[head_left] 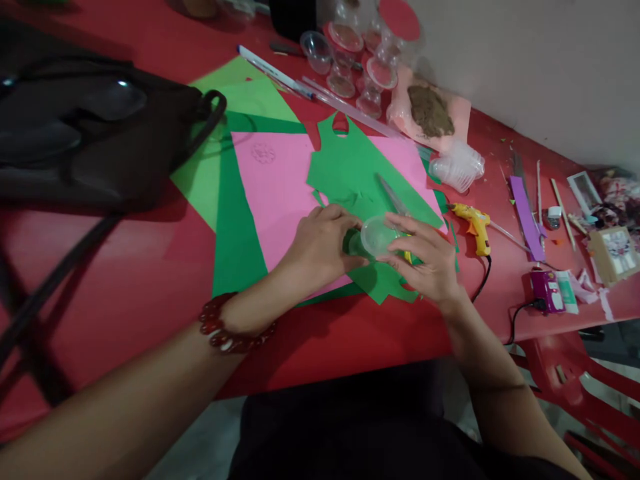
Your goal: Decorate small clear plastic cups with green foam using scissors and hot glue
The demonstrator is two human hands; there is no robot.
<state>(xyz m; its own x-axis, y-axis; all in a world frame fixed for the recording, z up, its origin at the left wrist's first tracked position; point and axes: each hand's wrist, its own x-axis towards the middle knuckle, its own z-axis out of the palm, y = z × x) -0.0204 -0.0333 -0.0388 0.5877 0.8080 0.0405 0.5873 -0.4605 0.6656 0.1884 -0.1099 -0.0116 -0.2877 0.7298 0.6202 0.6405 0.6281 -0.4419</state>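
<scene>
My left hand (320, 247) and my right hand (427, 263) both grip a small clear plastic cup (376, 235), held on its side just above a cut sheet of dark green paper (357, 170). A green piece shows inside or behind the cup. The left fingers curl round the cup's base, the right fingers hold its rim side. A red bead bracelet (225, 330) sits on my left wrist. Scissors (393, 195) lie on the green paper just beyond the cup. A pink sheet (275, 193) lies beneath the green one.
A yellow glue gun (475, 227) lies right of my hands, its cord running off the red table (125, 280). A black bag (90, 127) sits at the left. Clear cups (457, 167), jars (370, 60), paper strips and small boxes crowd the back and right.
</scene>
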